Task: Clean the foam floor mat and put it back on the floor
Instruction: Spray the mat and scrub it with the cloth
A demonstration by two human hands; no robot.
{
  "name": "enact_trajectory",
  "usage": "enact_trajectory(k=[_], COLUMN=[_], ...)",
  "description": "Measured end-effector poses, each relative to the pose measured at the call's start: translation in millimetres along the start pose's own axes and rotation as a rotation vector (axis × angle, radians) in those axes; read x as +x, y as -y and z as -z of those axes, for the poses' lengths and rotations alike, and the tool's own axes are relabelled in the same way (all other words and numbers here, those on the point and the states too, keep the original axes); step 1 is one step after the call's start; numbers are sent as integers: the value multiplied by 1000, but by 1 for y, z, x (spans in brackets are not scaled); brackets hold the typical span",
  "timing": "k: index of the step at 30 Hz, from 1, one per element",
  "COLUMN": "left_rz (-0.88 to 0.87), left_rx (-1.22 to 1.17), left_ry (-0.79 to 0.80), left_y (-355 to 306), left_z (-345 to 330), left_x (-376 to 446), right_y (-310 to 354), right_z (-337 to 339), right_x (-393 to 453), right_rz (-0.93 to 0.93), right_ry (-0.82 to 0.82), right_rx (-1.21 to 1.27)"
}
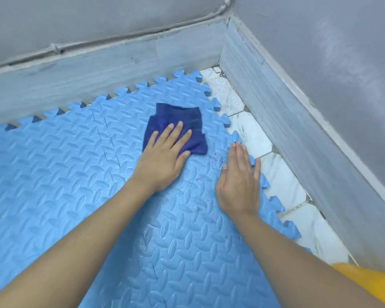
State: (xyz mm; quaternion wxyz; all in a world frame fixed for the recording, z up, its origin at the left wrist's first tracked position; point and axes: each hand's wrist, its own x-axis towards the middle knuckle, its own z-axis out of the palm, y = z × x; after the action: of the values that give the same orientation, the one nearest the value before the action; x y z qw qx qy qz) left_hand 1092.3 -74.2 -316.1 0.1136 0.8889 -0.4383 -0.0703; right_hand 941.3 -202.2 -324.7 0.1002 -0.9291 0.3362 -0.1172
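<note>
Two bare hands lie flat on a light blue foam floor mat (60, 165) that fills the left and middle of the frame, spread out on the floor in a room corner. Its surface carries a raised leaf-like pattern, seams between interlocked tiles run through it, and its toothed puzzle edges face the skirting (98, 70) along the upper left and the strip of white marble-look floor tiles (282, 176) on the right. Just above the centre of the frame, a dark blue cloth (182, 121) lies crumpled on the mat, and the left hand (162, 161) presses down on its near part with the palm flat and the fingers (176, 134) spread open over the fabric, pinching nothing. To the right of it, a patch of the mat shows faint dark smudges and a wet sheen. The right hand (238, 185) rests palm down on the mat near its right toothed edge, fingers straight and held close together, empty, with the fingertips at the teeth beside the white tiles. Grey walls (331, 63) meet in the upper right of the frame, with a thin pipe (120, 38) running along the wall above the skirting. At the lower right corner, a piece of yellow fabric (369, 278) shows beside the right forearm.
</note>
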Motion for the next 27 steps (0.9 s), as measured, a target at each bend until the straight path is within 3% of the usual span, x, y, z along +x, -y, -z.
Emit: enact_trajectory(k=[2,5,11,18,20,23,27], left_rz=[186,421,156,111,168,286,307], left_rx=[-2,21,32,-32,-24,-14,-14], left_ry=[-45,-91,50,163,178,98,18], left_y=[29,29,-30,-51,-47,-46,-76], left_z=[6,9,-8,4,9,8,-11], left_x=[-41,-12,42,-120,-147,-105,-24], right_y=[1,-3,-1,-8,-22,-53,-86], right_z=[1,0,3,29,41,53,47], right_x=[2,6,2,8,-17,-90,-129], right_rz=[-1,13,5,68,56,-74,-33], right_ry=[14,15,80,289,288,155,96], right_rx=[-17,-43,-23,94,74,-15,-10])
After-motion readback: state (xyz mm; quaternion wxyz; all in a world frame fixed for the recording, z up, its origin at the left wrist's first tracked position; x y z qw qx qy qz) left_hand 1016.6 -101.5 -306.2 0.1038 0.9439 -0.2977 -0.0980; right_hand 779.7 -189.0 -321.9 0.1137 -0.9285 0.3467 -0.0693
